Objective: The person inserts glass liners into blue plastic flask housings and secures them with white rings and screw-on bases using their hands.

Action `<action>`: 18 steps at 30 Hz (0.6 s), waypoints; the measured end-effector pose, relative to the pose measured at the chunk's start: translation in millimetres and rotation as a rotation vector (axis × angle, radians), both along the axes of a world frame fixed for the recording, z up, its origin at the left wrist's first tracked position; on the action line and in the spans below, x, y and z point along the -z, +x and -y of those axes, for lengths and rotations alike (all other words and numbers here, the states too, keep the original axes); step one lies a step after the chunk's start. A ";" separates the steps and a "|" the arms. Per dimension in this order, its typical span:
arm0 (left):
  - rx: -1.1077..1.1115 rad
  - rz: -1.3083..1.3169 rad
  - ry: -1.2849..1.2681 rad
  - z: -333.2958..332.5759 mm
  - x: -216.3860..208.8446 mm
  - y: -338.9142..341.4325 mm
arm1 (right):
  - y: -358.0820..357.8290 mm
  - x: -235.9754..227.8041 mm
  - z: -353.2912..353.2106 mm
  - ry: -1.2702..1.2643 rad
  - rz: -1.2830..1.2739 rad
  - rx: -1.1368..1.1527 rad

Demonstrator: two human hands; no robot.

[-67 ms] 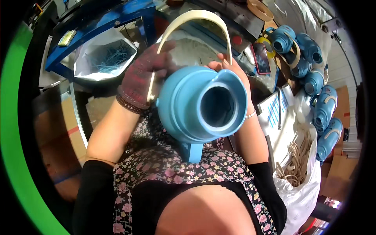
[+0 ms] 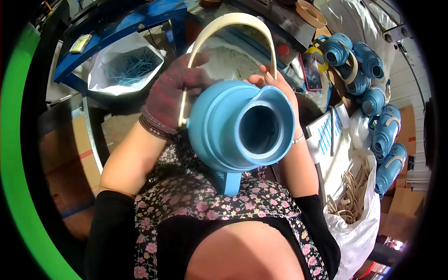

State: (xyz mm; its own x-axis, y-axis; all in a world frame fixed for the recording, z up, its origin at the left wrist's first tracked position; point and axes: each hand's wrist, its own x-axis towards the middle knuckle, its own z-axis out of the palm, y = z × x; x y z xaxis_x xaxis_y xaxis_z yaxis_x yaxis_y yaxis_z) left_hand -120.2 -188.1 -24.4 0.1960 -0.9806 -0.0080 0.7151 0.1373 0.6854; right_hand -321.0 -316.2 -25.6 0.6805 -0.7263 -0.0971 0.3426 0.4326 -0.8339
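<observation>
A light blue jug-shaped flask body (image 2: 212,126) is held in front of my chest, its round mouth and spout tilted up toward me. Its blue side grip points down at my floral apron. Over the body arches a cream carrying handle (image 2: 233,18), its left end against the small peg on the flask's side. My left hand (image 2: 170,93), in a dark red and grey knitted glove, is closed round the handle's left arm. My bare right hand (image 2: 275,84) has its fingers bent at the handle's right end; the flask hides part of it and that joint.
Several blue flasks (image 2: 387,126) with cream handles stand along the right. A white sack of cream handles (image 2: 347,200) is at the lower right, near a phone (image 2: 311,72) and a sheet with a pen (image 2: 332,130). A white bag of blue strips (image 2: 135,70) hangs by a blue frame (image 2: 116,30).
The handle's left end has moved down and inward against the flask's peg, along with my gloved left hand. The flask has sunk very slightly.
</observation>
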 end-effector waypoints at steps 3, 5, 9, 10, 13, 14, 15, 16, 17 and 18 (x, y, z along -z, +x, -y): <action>-0.112 0.183 0.112 -3.3 -18.2 -10.4 | 4.1 -18.9 -10.8 -0.190 -0.122 0.183; -0.172 0.386 0.055 -3.0 -7.5 -4.2 | -9.6 -10.0 -9.6 -0.807 -0.083 0.319; -0.303 0.892 -0.053 5.7 -3.9 -1.7 | -24.4 -46.6 -67.3 -0.992 -0.044 0.073; -0.357 1.287 -0.145 4.7 -9.6 -1.3 | -21.2 -44.5 -69.0 -1.126 -0.169 0.157; -0.673 1.373 -0.212 2.8 -44.8 -33.0 | -23.2 -39.9 -65.7 -1.050 -0.009 0.164; -0.618 1.199 -0.252 3.0 -44.7 -33.8 | -27.7 -38.4 -68.1 -1.002 0.052 0.148; -0.571 1.018 -0.293 3.1 -44.8 -34.2 | -21.4 -43.5 -76.4 -0.872 0.205 0.241; -0.532 0.840 -0.324 2.4 -43.9 -34.1 | -25.2 -43.9 -75.1 -0.872 0.203 0.247; -0.664 1.377 -0.341 7.4 -38.9 -22.1 | -29.3 -44.6 -72.6 -0.889 0.108 0.226; -0.667 1.528 -0.245 10.1 -31.9 -24.6 | -31.8 -45.9 -68.5 -0.911 0.020 0.209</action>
State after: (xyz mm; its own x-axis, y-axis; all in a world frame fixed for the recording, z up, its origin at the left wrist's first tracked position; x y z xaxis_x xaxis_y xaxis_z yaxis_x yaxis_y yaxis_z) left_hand -144.8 -198.3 7.5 0.2317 -0.6781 0.6975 -0.7600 0.3214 0.5649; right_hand -352.8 -247.8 20.3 0.5230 -0.6244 0.5802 0.3578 -0.4570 -0.8143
